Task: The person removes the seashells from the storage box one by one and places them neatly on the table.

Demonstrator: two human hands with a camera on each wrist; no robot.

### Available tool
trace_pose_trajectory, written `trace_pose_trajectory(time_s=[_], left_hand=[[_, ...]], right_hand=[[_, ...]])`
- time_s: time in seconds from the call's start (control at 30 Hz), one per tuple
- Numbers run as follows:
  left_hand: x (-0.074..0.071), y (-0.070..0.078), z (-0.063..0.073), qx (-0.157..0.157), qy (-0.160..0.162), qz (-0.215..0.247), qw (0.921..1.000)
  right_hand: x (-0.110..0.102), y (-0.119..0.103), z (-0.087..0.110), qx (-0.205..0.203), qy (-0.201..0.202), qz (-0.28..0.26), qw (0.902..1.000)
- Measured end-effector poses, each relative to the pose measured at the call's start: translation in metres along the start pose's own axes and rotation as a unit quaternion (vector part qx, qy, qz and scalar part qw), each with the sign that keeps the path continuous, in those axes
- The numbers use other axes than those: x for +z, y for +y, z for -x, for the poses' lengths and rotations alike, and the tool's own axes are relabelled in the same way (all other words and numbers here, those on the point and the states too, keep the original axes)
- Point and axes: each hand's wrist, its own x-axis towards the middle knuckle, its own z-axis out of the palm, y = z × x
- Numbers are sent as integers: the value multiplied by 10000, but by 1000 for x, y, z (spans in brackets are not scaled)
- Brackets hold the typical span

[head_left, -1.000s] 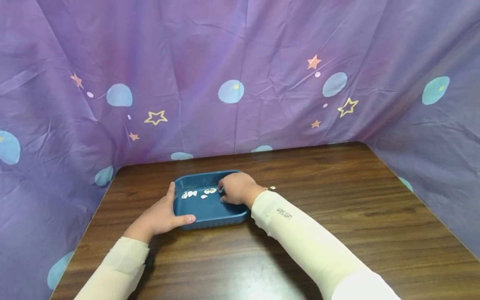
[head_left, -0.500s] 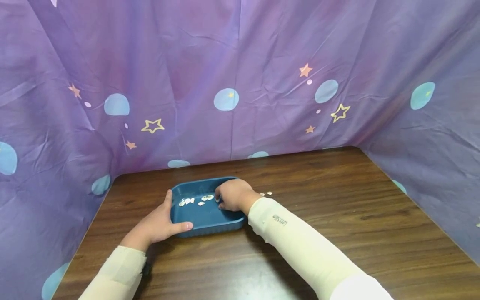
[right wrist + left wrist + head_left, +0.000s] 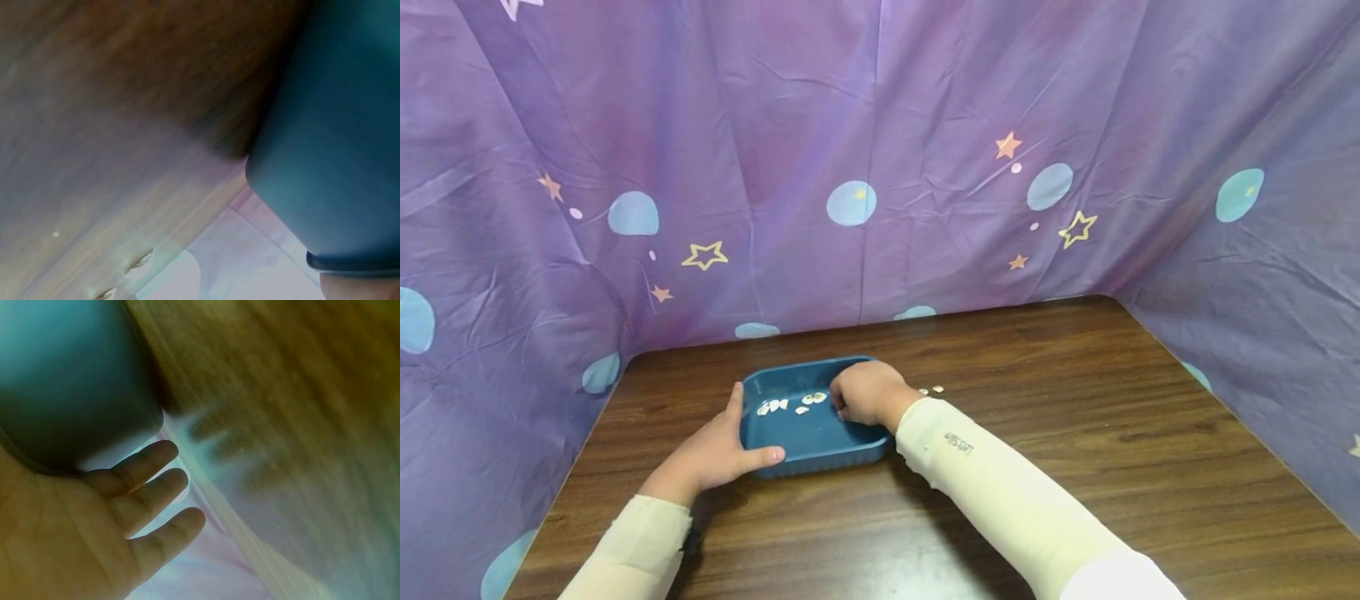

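A blue rectangular tray (image 3: 820, 460) stands on the table. In the head view my left hand (image 3: 711, 446) rests at its left end, thumb over the front rim, a finger up the left side. Three straight, spread fingers (image 3: 159, 544) show in the left wrist view. My right hand (image 3: 868, 393) reaches over the right end into the tray, fingers curled and pointing down. Whatever its fingertips hold or touch is hidden. Left of them, small white pieces like seashells (image 3: 772, 406) lie on the tray floor, with another shell-like piece (image 3: 802, 410) nearer the middle.
Two similar whitish pieces (image 3: 937, 389) lie on the brown wooden table (image 3: 1075, 400), just behind my right wrist. A purple curtain (image 3: 790, 167) with stars and blue blobs hangs behind the table and along both sides.
The whole head view has shifted, so the tray and hands appear slightly lower and further left. My right hand stays inside the tray, its fingers turned slightly more inward. The left hand keeps its place.
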Motion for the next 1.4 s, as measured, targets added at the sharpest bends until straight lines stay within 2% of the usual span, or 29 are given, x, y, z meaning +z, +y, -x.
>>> trace_pose_trajectory(time_s=[0.53,1.2,1.4], left_hand=[[0,1,2,66,68,-48,9999],[0,-1,1,49,24,16,10000],[1,-2,0,126,83,-20,9999]], right_hand=[[0,-1,-1,-24,-45,210,9998],[0,0,-4,47,-144,119,9998],[1,0,-4,45,-151,116,9998]])
